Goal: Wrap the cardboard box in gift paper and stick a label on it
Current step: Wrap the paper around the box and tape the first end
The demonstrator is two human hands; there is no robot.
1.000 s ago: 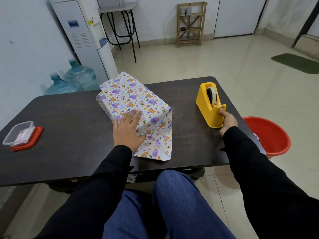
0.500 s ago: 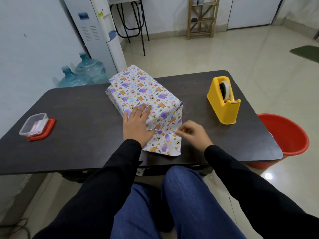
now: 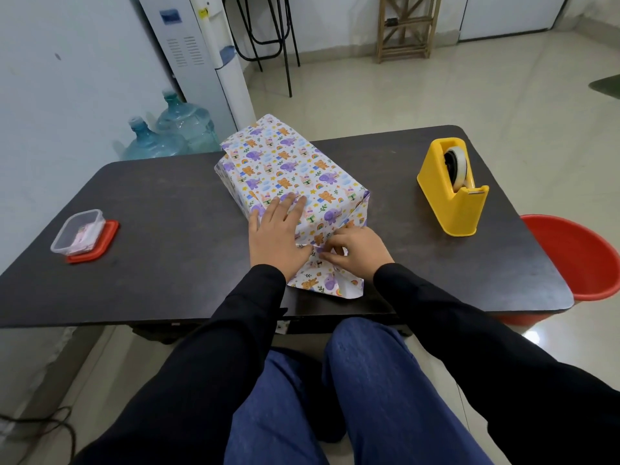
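The cardboard box wrapped in animal-print gift paper (image 3: 292, 169) lies on the dark table (image 3: 167, 203), one end toward me. My left hand (image 3: 276, 234) lies flat on the near top of the box and presses the paper down. My right hand (image 3: 352, 251) is at the box's near end, fingers curled, pinching a small clear piece of tape (image 3: 310, 245) against the folded paper beside my left thumb. A loose paper flap (image 3: 330, 283) lies on the table below both hands.
A yellow tape dispenser (image 3: 454, 193) stands at the right of the table. A clear plastic container on a red lid (image 3: 82, 234) sits at the left. A red bucket (image 3: 580, 260) is on the floor past the right edge. Water bottles (image 3: 167, 135) stand behind the table.
My right hand left the tape dispenser and came left to the near end of the box. My left hand stayed flat on the paper. The view moved closer.
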